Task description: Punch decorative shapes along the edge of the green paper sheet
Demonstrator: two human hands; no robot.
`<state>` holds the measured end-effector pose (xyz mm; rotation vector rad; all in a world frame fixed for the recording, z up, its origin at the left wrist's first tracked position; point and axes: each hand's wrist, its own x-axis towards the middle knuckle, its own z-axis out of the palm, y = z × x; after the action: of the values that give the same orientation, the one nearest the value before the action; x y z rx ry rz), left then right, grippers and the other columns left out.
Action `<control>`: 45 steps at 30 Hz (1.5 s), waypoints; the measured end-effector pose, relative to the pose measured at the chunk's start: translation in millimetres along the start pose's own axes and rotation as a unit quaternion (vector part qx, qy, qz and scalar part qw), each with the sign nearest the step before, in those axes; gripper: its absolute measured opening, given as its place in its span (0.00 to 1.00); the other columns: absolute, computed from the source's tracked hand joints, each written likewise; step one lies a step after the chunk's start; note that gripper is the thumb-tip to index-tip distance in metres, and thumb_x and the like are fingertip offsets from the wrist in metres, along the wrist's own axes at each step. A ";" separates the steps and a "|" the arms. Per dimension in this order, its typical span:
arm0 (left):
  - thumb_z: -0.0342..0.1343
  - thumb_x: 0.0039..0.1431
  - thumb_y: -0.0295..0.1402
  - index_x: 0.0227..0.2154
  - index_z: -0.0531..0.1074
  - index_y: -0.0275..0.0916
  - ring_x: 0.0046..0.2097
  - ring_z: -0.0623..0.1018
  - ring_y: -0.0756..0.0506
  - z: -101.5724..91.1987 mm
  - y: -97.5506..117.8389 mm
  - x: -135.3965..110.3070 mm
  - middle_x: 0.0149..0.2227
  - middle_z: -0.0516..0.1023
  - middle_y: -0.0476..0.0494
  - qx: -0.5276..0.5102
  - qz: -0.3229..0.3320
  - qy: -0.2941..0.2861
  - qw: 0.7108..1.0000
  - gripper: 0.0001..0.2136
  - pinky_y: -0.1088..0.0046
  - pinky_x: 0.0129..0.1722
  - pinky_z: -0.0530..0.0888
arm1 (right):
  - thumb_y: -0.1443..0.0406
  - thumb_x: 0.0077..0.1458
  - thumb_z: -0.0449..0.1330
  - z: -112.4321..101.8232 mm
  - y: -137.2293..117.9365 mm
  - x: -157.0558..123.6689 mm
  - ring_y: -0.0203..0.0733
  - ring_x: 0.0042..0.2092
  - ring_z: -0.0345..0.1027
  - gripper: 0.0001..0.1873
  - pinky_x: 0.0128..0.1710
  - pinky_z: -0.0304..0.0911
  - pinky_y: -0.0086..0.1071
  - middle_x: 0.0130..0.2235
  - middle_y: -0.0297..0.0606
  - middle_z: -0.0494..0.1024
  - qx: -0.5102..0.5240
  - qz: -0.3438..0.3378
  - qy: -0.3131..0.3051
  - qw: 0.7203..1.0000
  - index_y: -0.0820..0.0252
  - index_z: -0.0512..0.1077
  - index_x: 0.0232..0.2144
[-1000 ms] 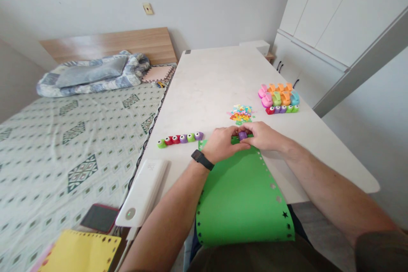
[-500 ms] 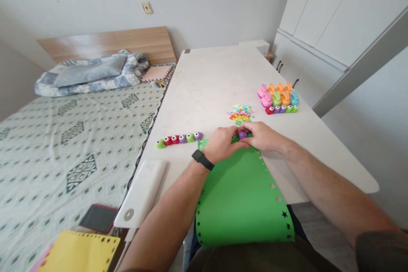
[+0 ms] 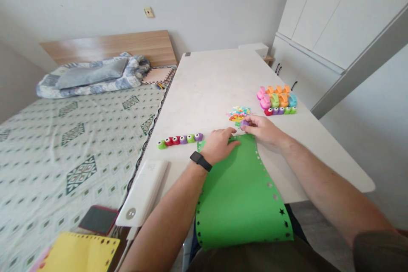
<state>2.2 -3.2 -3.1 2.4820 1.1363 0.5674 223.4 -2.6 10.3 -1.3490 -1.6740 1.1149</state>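
A green foam sheet (image 3: 242,195) with punched holes along its edges lies on the white table (image 3: 210,85) and hangs over the near edge. My left hand (image 3: 219,145), a black watch on its wrist, rests flat on the sheet's far left corner, fingers stretched out. My right hand (image 3: 263,129) is closed on a small purple punch (image 3: 244,123), held just past the sheet's far edge beside a heap of colourful cut-outs (image 3: 239,114).
A row of small punches (image 3: 180,140) lies left of my hands. Larger pink, orange, green and blue punches (image 3: 278,99) stand at the right with another small row. A white power bank (image 3: 142,192) lies at the table's left edge. Bed with phone (image 3: 99,219) and yellow sheet (image 3: 79,254) at left.
My right hand has lifted the purple punch off the green sheet's far edge and carried it toward the cut-out heap. My left hand has flattened on the sheet.
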 end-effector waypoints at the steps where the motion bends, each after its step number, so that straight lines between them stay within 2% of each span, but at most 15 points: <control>1: 0.60 0.63 0.41 0.51 0.72 0.39 0.45 0.82 0.41 0.7 -0.5 -0.1 0.43 0.83 0.41 0.001 0.002 0.001 1.000 0.17 0.63 0.49 0.76 | 0.50 0.57 0.64 -0.4 0.1 0.8 0.41 0.38 0.72 0.20 0.40 0.66 0.34 0.38 0.39 0.81 0.026 0.011 0.013 1.000 0.59 0.76 0.41; 7: 0.57 0.65 0.38 0.50 0.74 0.40 0.44 0.82 0.42 0.6 0.2 -0.7 0.42 0.83 0.41 0.005 0.019 0.007 1.000 0.13 0.65 0.48 0.76 | 0.43 0.58 0.60 -1.3 0.2 5.5 0.41 0.36 0.74 0.26 0.34 0.66 0.32 0.41 0.45 0.82 0.118 0.078 0.040 0.989 0.60 0.76 0.37; 13: 0.55 0.66 0.37 0.53 0.73 0.42 0.45 0.81 0.42 -1.0 4.3 -0.8 0.43 0.83 0.41 0.015 0.039 0.001 0.999 0.15 0.64 0.49 0.75 | 0.41 0.59 0.58 1.2 -4.8 5.5 0.42 0.35 0.76 0.28 0.33 0.68 0.33 0.38 0.47 0.83 0.162 0.110 0.031 0.980 0.61 0.76 0.36; 20: 0.54 0.67 0.38 0.58 0.71 0.44 0.46 0.81 0.41 -0.4 7.6 -0.2 0.44 0.82 0.41 0.029 0.049 -0.008 0.998 0.18 0.63 0.50 0.74 | 0.42 0.57 0.62 6.5 -4.2 4.0 0.40 0.34 0.75 0.27 0.37 0.70 0.33 0.33 0.41 0.82 0.170 0.096 0.006 0.981 0.61 0.77 0.33; 25: 0.55 0.66 0.38 0.62 0.66 0.42 0.46 0.81 0.40 0.5 8.1 -0.2 0.43 0.82 0.40 0.036 0.039 -0.003 0.999 0.22 0.62 0.50 0.74 | 0.43 0.60 0.59 5.2 -1.1 4.2 0.40 0.35 0.75 0.28 0.39 0.70 0.32 0.35 0.44 0.83 0.165 0.083 -0.011 0.983 0.63 0.78 0.34; 32: 0.54 0.67 0.37 0.58 0.70 0.43 0.46 0.81 0.42 0.5 7.9 0.1 0.44 0.82 0.42 0.034 0.048 -0.013 0.998 0.18 0.64 0.50 0.74 | 0.43 0.58 0.61 8.6 -2.8 3.4 0.39 0.32 0.75 0.27 0.35 0.71 0.31 0.32 0.41 0.81 0.165 0.116 0.033 0.979 0.62 0.78 0.33; 40: 0.55 0.66 0.38 0.61 0.67 0.42 0.46 0.81 0.41 3.3 7.1 0.3 0.44 0.82 0.42 0.043 0.033 -0.010 0.998 0.21 0.63 0.50 0.74 | 0.42 0.59 0.59 6.8 -0.2 2.7 0.39 0.35 0.76 0.28 0.38 0.71 0.31 0.34 0.43 0.83 0.169 0.096 0.004 0.981 0.62 0.78 0.33; 45: 0.56 0.66 0.37 0.59 0.68 0.41 0.47 0.81 0.41 2.9 7.6 -0.6 0.45 0.82 0.40 0.037 0.025 -0.012 0.999 0.20 0.63 0.51 0.74 | 0.43 0.60 0.59 5.0 1.9 3.4 0.39 0.34 0.76 0.27 0.36 0.70 0.30 0.34 0.42 0.82 0.165 0.096 0.016 0.982 0.62 0.77 0.33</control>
<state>8.0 -8.8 -2.2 2.5783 1.1087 0.5175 218.9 -0.1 6.7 -1.3224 -1.2852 1.4035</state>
